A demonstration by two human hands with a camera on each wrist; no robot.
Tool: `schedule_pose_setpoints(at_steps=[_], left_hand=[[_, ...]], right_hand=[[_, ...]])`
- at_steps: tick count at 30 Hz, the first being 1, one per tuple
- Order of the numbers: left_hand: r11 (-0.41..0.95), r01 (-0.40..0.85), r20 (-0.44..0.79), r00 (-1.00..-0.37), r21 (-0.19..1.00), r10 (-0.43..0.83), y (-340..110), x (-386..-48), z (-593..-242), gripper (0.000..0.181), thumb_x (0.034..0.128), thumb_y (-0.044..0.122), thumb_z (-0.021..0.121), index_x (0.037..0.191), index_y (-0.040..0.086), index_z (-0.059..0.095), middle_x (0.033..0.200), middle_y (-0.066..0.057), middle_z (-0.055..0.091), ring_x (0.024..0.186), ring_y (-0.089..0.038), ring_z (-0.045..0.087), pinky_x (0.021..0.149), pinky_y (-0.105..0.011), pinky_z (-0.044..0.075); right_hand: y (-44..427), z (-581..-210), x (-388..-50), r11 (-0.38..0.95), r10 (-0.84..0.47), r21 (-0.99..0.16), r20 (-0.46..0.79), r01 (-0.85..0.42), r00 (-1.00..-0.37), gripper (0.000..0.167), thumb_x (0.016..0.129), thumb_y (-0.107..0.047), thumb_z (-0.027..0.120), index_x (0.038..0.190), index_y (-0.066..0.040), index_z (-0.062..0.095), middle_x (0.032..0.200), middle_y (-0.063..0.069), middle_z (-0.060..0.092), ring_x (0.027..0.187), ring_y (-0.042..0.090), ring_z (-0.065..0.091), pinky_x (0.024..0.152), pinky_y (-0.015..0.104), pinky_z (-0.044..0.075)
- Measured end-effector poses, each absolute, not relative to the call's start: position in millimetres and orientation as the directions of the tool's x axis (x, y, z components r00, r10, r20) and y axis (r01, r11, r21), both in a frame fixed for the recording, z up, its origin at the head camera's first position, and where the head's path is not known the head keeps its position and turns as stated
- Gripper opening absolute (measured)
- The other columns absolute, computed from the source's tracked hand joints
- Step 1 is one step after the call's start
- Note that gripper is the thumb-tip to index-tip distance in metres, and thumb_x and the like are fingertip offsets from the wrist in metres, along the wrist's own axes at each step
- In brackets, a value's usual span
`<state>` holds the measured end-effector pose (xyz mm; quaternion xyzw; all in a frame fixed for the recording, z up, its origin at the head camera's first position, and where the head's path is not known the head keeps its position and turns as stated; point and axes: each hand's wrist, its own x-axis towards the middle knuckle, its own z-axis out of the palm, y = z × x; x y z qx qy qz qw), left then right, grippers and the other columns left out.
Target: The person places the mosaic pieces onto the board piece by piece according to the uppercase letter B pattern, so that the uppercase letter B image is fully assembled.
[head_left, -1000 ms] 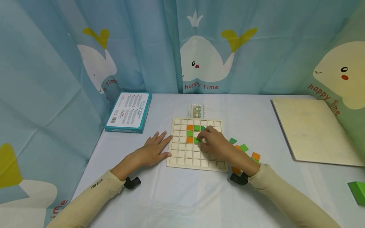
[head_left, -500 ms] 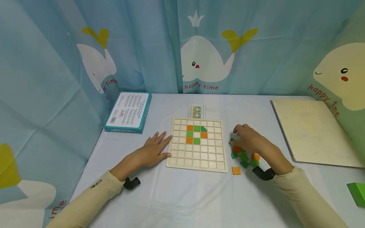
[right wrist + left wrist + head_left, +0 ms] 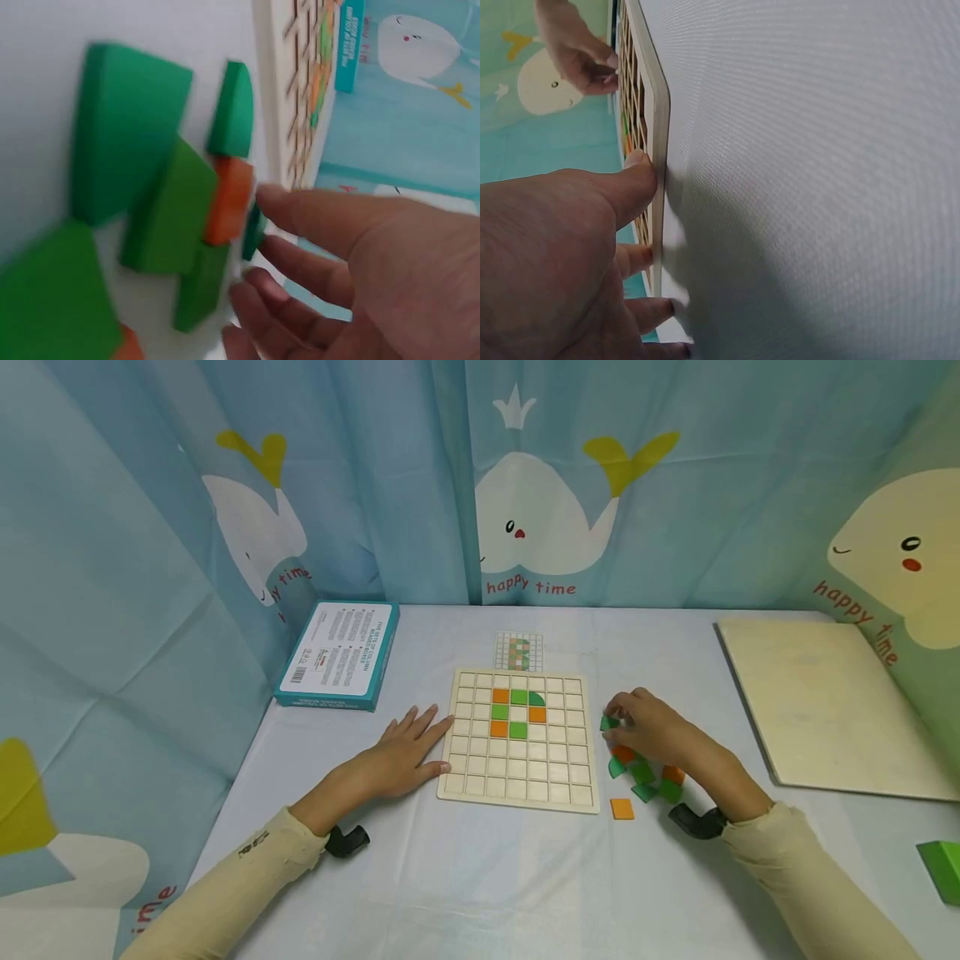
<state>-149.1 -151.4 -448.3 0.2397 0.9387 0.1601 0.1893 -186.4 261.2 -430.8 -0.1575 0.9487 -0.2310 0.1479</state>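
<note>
A wooden grid board lies on the table, with several orange and green tiles set in its upper middle cells, around one bare cell. One is a dark green rounded tile. My left hand lies flat with fingers spread, its thumb and fingertips touching the board's left edge. Right of the board, my right hand is over the loose tiles. Its thumb and index finger pinch a dark green tile, partly hidden by the fingers. Close by lie an orange tile and a green tile.
Behind the board lies a pattern card. A teal box is at the back left, and a large wooden panel lies at the right. One orange square sits apart from the pile. A green block is at the far right.
My right hand has gone from over the board to the loose tiles on the right, uncovering an orange tile on the board. It now pinches a dark green tile. The left hand stays put.
</note>
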Motion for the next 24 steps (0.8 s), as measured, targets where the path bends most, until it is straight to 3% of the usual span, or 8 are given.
schedule_pose_setpoints(at_steps=[16,24], left_hand=[[0.835,0.387,-0.285,-0.811,0.392,0.510,-153,-149,-449,0.076,0.1089,0.050,0.053,0.171,0.020,0.020,0.177,-0.017,0.009,0.162,-0.046,0.003,0.127,-0.068,0.011],[0.834,0.391,-0.280,-0.812,0.390,0.512,-152,-149,-448,0.076,0.1089,0.050,0.054,0.171,0.020,0.021,0.177,-0.017,0.010,0.162,-0.047,0.003,0.127,-0.068,0.011]], right_hand=[[244,-440,-174,0.900,-0.280,-0.368,-0.082,-0.232,-0.957,0.029,0.100,-0.011,0.073,0.124,0.005,0.066,0.116,0.028,0.063,0.099,0.037,0.065,0.085,0.051,0.059],[242,-441,-171,0.886,-0.267,-0.408,-0.062,-0.219,-0.962,0.033,0.101,-0.008,0.071,0.129,0.006,0.064,0.124,0.030,0.058,0.101,0.037,0.064,0.087,0.051,0.058]])
